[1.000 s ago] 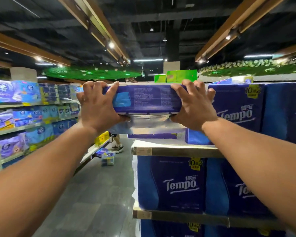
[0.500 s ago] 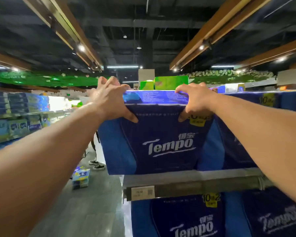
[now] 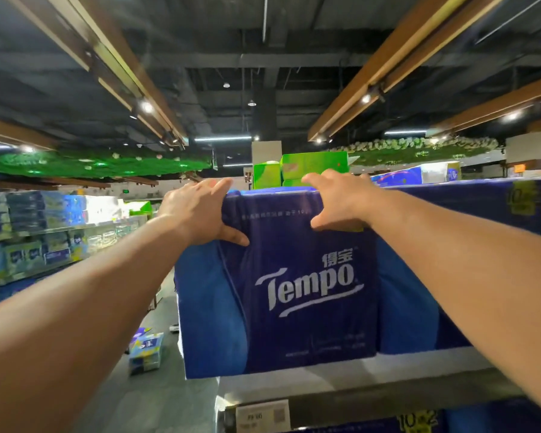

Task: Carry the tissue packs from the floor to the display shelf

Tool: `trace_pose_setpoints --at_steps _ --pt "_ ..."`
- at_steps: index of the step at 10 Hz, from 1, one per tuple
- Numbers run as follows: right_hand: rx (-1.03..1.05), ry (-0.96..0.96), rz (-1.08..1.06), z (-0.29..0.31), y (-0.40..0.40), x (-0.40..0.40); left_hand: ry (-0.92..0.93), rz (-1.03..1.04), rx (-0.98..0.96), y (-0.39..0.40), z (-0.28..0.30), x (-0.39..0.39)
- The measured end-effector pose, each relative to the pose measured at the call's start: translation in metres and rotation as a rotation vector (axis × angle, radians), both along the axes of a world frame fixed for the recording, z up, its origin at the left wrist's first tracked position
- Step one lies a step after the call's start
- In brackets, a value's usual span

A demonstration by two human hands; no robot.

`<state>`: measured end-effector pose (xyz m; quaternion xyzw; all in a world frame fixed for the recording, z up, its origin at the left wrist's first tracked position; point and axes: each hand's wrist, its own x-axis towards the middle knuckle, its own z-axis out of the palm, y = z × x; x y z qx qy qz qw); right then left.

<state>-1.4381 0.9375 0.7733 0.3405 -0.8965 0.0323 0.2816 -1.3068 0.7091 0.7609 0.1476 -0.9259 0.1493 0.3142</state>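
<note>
Your two arms reach up to the big blue tissue pack. It sits on the display shelf, at the shelf's left end. Your left hand grips its top left corner. Your right hand grips its top edge. A small pack lies on the floor, left of the big pack. Green boxes show behind it.

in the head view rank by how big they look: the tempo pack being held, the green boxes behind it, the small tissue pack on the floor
1. Tempo pack, largest by far.
2. Green boxes.
3. Floor tissue pack.

The last two look close in size, and both sit farther from the camera, so their true order is unsure.
</note>
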Motion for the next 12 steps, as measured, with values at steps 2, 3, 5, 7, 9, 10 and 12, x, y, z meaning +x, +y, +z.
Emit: trace_pose_setpoints --at_steps 2,3,5,7,9,10,12 --pt "0.010 0.030 -0.002 -0.014 -0.013 -0.041 -0.036 -0.020 -0.071 -0.022 0.008 -0.032" --pt "-0.022 0.029 0.028 -0.010 -0.014 -0.049 -0.025 -0.045 -0.041 -0.019 0.012 -0.033" --pt "-0.123 0.060 0.086 -0.030 -0.013 -0.050 0.073 0.232 0.025 0.006 -0.016 -0.025" --pt "-0.094 0.219 0.164 -0.073 0.009 -0.030 0.154 0.292 -0.043 0.044 -0.078 0.004" --pt "-0.131 0.111 0.148 -0.106 0.100 0.005 0.084 0.354 -0.076 0.099 -0.090 0.048" --pt "-0.153 0.072 0.087 -0.102 0.162 0.030 0.090 0.308 -0.081 0.146 -0.086 0.060" --pt "-0.165 0.049 -0.031 -0.125 0.290 0.076 0.132 0.123 -0.120 0.265 -0.122 0.081"
